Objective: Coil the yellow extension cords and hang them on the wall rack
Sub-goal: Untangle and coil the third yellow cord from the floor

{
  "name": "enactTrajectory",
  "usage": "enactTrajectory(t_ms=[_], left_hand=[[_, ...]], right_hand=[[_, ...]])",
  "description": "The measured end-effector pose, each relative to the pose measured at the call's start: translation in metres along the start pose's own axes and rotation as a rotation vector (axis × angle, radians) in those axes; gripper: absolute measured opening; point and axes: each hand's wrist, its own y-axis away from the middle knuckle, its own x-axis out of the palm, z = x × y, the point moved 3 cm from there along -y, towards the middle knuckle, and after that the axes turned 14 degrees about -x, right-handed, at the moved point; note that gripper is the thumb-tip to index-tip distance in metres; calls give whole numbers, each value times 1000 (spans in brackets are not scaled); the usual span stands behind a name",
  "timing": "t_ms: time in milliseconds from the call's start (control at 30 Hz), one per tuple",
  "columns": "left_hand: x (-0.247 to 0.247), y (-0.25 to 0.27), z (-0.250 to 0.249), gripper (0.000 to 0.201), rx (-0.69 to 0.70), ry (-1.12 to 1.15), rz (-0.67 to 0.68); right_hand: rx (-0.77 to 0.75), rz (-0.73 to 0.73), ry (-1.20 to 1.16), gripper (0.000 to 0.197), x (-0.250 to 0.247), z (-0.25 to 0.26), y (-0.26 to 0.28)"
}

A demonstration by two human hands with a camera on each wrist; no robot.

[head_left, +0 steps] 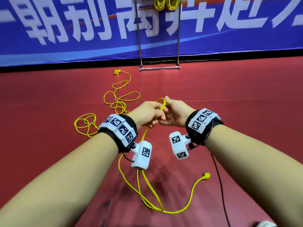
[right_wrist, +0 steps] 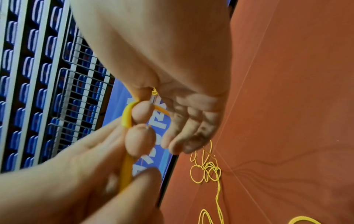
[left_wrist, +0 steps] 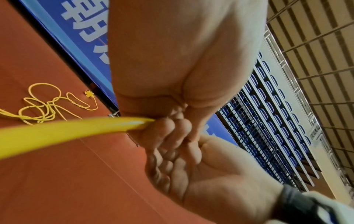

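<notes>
Left hand (head_left: 146,112) and right hand (head_left: 175,112) both pinch one loop of the yellow cord (head_left: 162,104), its remainder tangled on the floor (head_left: 246,112); pulling might tighten those tangles into knots.

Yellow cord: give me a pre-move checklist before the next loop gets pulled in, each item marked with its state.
1. Left hand grips the yellow cord: ok.
2. Right hand has hold of the loop: cannot tell; it meets the loop, but its lower fingers look relaxed.
3. Plug end lies free on the floor: ok.
4. Slack ahead runs without knots: not ok; overlapping tangled loops lie on the floor.
5. Socket end lies free of the rack: ok.
6. Rack has free room beside the hung coils: cannot tell, top cropped.
</notes>
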Motion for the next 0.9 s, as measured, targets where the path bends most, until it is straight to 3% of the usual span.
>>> enactTrajectory(t_ms=[167, 300, 367, 467, 567, 767, 833, 900], left_hand=[[17, -7, 25, 24, -77, -178, 186], [3, -23, 40, 27, -246, -108, -10], [-8, -28, 47, 21, -313, 186, -89], [-23, -33, 54, 37, -320, 582, -159], [-31, -35, 59, 43, -324, 650, -214], [-26, -32, 67, 22, -398, 710, -215], [-24, -31, 63, 16, -386, 709, -214], [-22, -29, 56, 14, -347, 669, -218]], right_hand=[[17, -95, -12, 24, -25, -6, -7], [-113, -49, 113, 17, -28, -3, -5], [-138, 42, 187, 19, -27, -2, 1], [-102, 262, 341, 20, -20, -6, 12], [-50, 424, 508, 21, -15, -11, 19], [5, 621, 634, 22, -14, -16, 29], [15, 594, 599, 23, -15, -18, 28], [5, 424, 473, 27, -19, -16, 22]])
